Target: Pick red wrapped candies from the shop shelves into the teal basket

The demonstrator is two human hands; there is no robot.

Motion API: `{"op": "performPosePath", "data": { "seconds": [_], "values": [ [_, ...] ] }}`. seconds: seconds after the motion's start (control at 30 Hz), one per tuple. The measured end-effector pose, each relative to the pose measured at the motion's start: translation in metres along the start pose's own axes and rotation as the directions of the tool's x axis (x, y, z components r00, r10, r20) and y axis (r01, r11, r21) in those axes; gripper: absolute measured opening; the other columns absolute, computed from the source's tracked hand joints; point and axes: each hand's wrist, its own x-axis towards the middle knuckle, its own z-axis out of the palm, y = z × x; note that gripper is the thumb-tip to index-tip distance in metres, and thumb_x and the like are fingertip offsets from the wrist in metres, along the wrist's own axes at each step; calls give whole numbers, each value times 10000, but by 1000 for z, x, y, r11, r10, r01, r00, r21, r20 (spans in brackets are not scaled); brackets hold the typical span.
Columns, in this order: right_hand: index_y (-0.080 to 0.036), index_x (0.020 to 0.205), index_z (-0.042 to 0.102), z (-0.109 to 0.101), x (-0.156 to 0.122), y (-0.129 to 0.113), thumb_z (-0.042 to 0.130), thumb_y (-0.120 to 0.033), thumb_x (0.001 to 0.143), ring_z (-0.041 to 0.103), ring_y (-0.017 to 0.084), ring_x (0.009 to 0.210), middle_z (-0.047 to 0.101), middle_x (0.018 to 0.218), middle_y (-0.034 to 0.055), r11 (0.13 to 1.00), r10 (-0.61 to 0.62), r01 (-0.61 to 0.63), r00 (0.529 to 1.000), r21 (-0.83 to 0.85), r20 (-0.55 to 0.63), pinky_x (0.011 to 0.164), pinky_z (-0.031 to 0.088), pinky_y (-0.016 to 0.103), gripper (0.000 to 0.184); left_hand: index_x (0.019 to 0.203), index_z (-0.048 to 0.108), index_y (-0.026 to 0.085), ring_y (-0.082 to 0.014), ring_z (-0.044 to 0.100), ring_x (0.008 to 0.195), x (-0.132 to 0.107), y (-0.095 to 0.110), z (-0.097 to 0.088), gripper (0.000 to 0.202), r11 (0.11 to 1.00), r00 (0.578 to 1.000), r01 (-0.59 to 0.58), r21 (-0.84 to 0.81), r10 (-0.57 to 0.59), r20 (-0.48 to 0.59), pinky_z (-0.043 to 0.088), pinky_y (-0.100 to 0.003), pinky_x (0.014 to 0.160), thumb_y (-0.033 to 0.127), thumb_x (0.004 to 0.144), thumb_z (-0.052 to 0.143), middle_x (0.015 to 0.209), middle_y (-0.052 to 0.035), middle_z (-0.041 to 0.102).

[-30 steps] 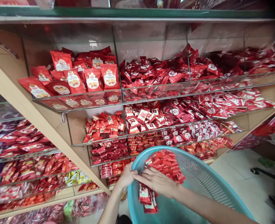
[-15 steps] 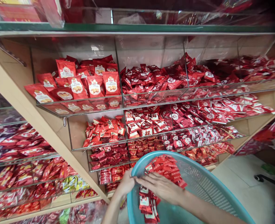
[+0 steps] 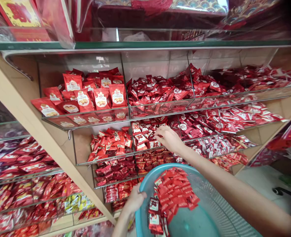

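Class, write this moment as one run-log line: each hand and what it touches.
left hand: grips teal basket rim | right hand: on shelf packets, grasp unclear | basket load: red packets

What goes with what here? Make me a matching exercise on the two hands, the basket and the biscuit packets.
1. left hand
2. right hand
3. basket
4. biscuit packets

a. in the top left bin
b. teal, holds red packets
c. grips the basket rim
d. reaches into a middle bin

Pairs: 1-c, 2-d, 3-b, 4-a
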Motion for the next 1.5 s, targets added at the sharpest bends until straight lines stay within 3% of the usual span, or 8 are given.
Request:
{"op": "performPosePath", "data": {
  "seconds": [0.4,0.53,0.63,0.77,0.9,1.07,1.27,1.5],
  "values": [
    [-157,807,604,-27,-19,0,537,-364,780,538,127,631,609,715,18,754,465,-235,851,614,-245,607,442,262,219,786,614,140,-102,467,536,-3,10,1,322,1000,1000,7,-2,-7,-24,352,-209,534,70,523,441,616,36,586],
    [-173,789,575,-33,-55,-10,546,-395,777,509,110,612,563,685,-5,661,506,-311,857,683,-99,580,432,240,224,792,617,140,-114,493,571,-1,5,0,317,1000,1000,2,-9,-2,-14,367,-211,556,72,530,451,635,30,599],
    [-172,763,556,-18,-96,-14,539,-428,772,501,102,575,545,641,-16,517,486,-477,847,711,215,536,425,227,256,828,616,134,-118,502,592,1,2,-1,338,1000,1000,-11,-7,11,-5,371,-212,564,77,538,450,666,23,606],
    [-164,705,535,16,-158,-22,573,-438,726,532,100,552,579,600,-15,212,453,-772,621,600,640,544,436,232,277,817,606,135,-102,475,557,-1,4,0,318,999,999,-31,22,31,-9,356,-209,553,85,546,447,638,33,580],
    [-171,670,525,39,-209,-27,612,-335,670,570,112,558,604,572,-8,14,414,-906,390,422,823,565,448,240,186,792,592,139,-95,456,519,-4,11,1,274,999,999,31,36,-30,-21,335,-204,520,106,552,464,589,41,553],
    [-175,650,515,48,-239,-19,599,-260,656,592,131,569,611,572,9,-37,432,-943,283,330,856,588,465,263,120,771,590,135,-89,450,522,-6,16,2,248,999,1000,23,35,-22,-17,335,-195,518,115,553,473,591,40,554],
    [-174,711,539,50,-258,-11,623,-278,660,628,139,708,630,734,25,-360,385,-899,100,249,918,752,475,291,143,773,591,130,-98,467,552,-6,16,3,245,999,1000,13,31,-12,-15,347,-197,535,113,556,477,620,26,579],
    [-158,671,582,61,-272,-7,632,-263,662,642,146,756,656,758,45,-438,302,-873,82,214,950,816,466,282,117,756,579,129,-89,453,545,-8,19,4,230,999,1000,-2,42,3,-18,341,-193,533,100,554,470,613,33,560]
  ]
}}
